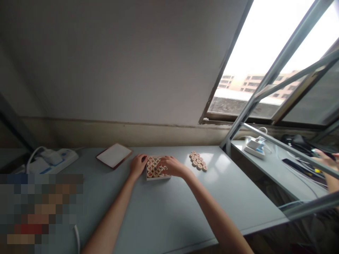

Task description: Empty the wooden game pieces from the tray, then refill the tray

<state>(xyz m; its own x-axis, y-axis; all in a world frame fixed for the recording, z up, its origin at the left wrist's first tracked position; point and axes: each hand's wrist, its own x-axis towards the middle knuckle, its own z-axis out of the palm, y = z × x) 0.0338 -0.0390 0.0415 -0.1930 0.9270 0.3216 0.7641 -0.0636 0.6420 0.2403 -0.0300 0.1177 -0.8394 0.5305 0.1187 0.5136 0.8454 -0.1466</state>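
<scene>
A shallow white box (159, 179) on the desk holds round wooden Chinese chess pieces (150, 168) with red and black characters, laid in rows. My left hand (137, 165) is curled at the box's left wall, gripping that edge. Over the box's right half lies my right hand (171, 165), its fingers stretched out over the pieces and hiding some of them. More chess pieces (197, 160) sit in a slanted cluster on the desk, right of the box. To the left lies a flat white panel (114, 155) with a dark red border, likely the lid.
The grey desk (159, 218) meets a wall at the back. A white power strip (62, 158) with plugs stands at the left. Beyond a metal frame (246, 109) at the right, another desk carries a power strip (254, 147) and cables. Another person's hand (327, 160) shows there.
</scene>
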